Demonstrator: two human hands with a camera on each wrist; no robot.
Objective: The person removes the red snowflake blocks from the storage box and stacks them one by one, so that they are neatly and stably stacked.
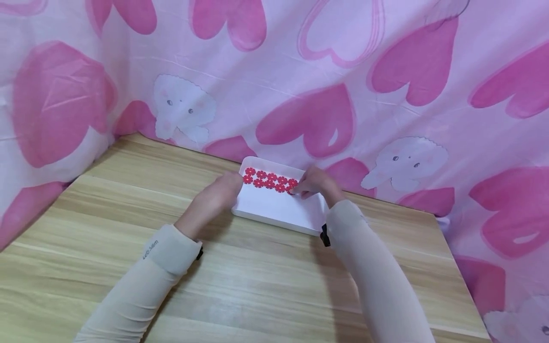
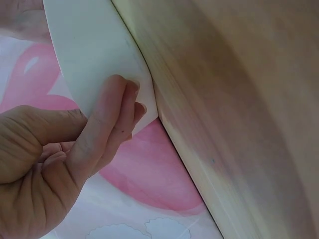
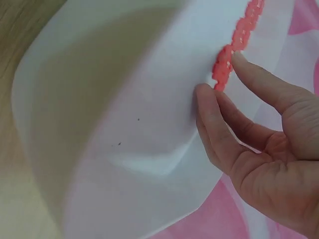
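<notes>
Beige sleeves (image 1: 386,276) are extended toward a white rectangular plastic tray (image 1: 274,206), where the end red flower-shaped piece (image 3: 222,72), pinched by the right hand (image 1: 316,182), is best nudged level with its neighbours (image 1: 279,188), while any grip by the left hand (image 1: 218,194) cannot be told.

Bright; pale glare, soft shadows on tabletop (image 1: 253,286); left fingers (image 1: 231,184) blurred in head view.
</notes>
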